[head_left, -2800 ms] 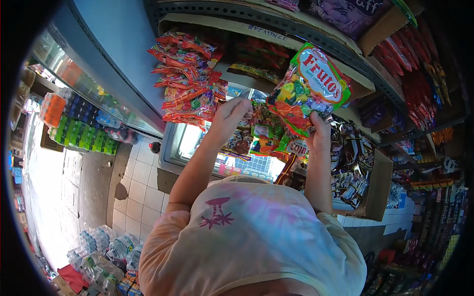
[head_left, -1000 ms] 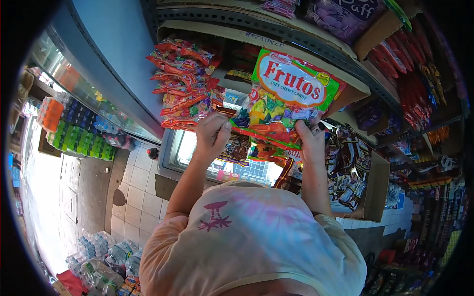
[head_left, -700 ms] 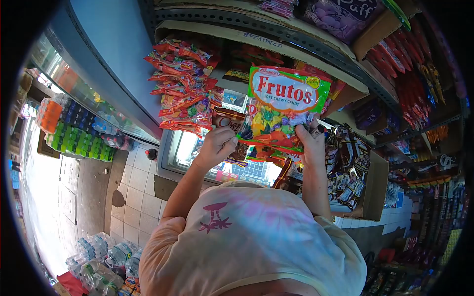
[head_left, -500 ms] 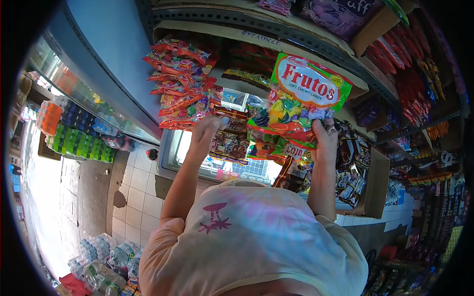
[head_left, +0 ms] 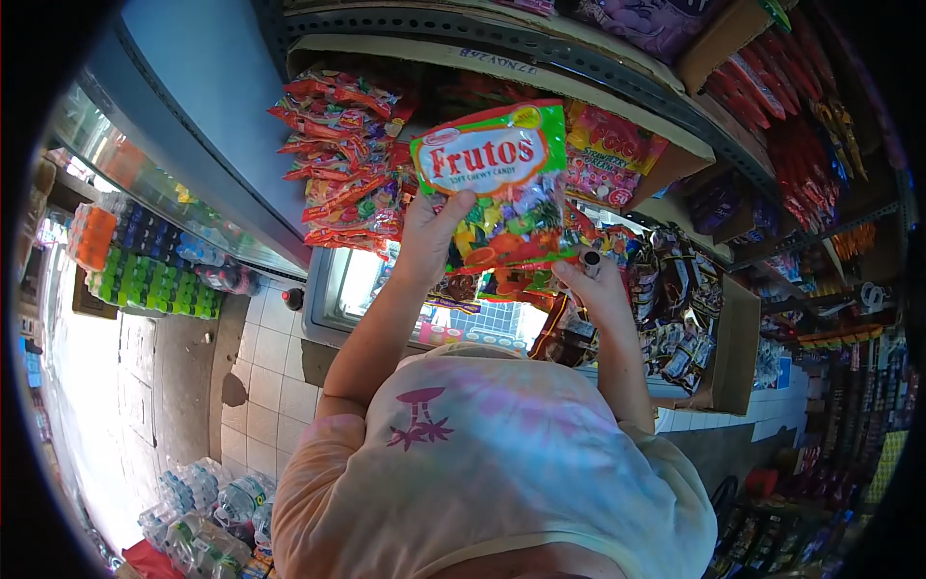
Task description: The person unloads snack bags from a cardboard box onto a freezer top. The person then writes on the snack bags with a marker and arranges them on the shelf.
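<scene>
My left hand (head_left: 431, 236) grips the left side of a Frutos soft chewy candy bag (head_left: 492, 183), thumb across its front. The bag is upright, red and green with a white label, and colourful wrapped candies show through its clear lower part. At the bag's lower right corner, my right hand (head_left: 596, 285) has its fingers curled and appears to pinch the edge; a dark ring is on one finger. Behind the bag, similar candy bags (head_left: 516, 283) are partly hidden. On the left, red candy bags (head_left: 352, 183) are stacked on the shelf.
A pink strawberry candy bag (head_left: 612, 154) stands behind on the shelf. Brown-wrapped candy packs (head_left: 675, 309) fill an open cardboard box (head_left: 738, 347) at right. A glass-topped freezer (head_left: 333, 304) lies below. Packed bottles (head_left: 154, 280) and water bottles (head_left: 207, 511) are on the left.
The Frutos bag has moved left and turned more upright. My left hand has taken hold of its left side, while my right hand has slid to its lower right corner. The pink bag is now uncovered.
</scene>
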Tool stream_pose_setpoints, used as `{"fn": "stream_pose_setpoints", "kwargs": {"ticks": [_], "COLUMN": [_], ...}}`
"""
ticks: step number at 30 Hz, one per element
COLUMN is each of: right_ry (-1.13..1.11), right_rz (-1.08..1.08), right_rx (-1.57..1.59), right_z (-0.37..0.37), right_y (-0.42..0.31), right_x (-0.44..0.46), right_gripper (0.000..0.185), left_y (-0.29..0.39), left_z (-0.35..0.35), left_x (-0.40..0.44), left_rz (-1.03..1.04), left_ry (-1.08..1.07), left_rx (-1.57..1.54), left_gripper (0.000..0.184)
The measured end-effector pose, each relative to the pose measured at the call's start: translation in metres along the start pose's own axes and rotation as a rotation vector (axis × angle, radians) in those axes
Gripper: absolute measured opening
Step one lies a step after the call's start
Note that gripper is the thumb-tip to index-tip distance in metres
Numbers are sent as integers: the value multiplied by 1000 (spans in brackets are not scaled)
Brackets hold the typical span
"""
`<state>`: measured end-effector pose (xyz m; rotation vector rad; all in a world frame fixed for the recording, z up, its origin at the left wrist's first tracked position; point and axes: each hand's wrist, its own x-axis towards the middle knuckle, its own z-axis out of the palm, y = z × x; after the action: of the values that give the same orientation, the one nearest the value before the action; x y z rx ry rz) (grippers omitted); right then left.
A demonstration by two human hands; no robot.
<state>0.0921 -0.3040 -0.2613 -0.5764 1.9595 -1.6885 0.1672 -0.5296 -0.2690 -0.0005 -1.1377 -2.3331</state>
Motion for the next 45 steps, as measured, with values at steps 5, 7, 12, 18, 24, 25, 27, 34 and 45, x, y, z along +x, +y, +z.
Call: {"fn": "stream_pose_setpoints", "kwargs": {"ticks": [5,7,12,18,24,25,27,34,45], "right_ry": [33,56,84,-40,-135,-93,-85,-152,-100], "right_rz": [6,-36,-119,-83,-114,-57,-41,-24,-103], "right_rx": [3,22,-200,31,100,47,23,36,-4], "right_z": [10,17,8,3,-8,-4,-2,6,1], "right_y": [1,-2,-7,-11,-44,-49,-40,-23,-38], "right_x": [5,7,3,6,25,27,38,44,22], "right_gripper": [24,22,20,13,42,51,53,44,40], "left_y": [0,-4,3,12,1,-4,-9,4,18], "left_z": [-3,-3,-25,-9,-2,-1,-2,-4,-13], "left_x": [-1,-3,3,3,-11,-13,-14,-18,1], "left_rz": [57,116,55,-54,-86,-96,-95,-151,-85], "left_ry": [45,67,135,137,84,96,107,46,27], "left_rx": [78,64,95,-227,-151,-142,-121,-125,-244], "left_gripper": [39,37,34,31,27,27,26,23,17]}}
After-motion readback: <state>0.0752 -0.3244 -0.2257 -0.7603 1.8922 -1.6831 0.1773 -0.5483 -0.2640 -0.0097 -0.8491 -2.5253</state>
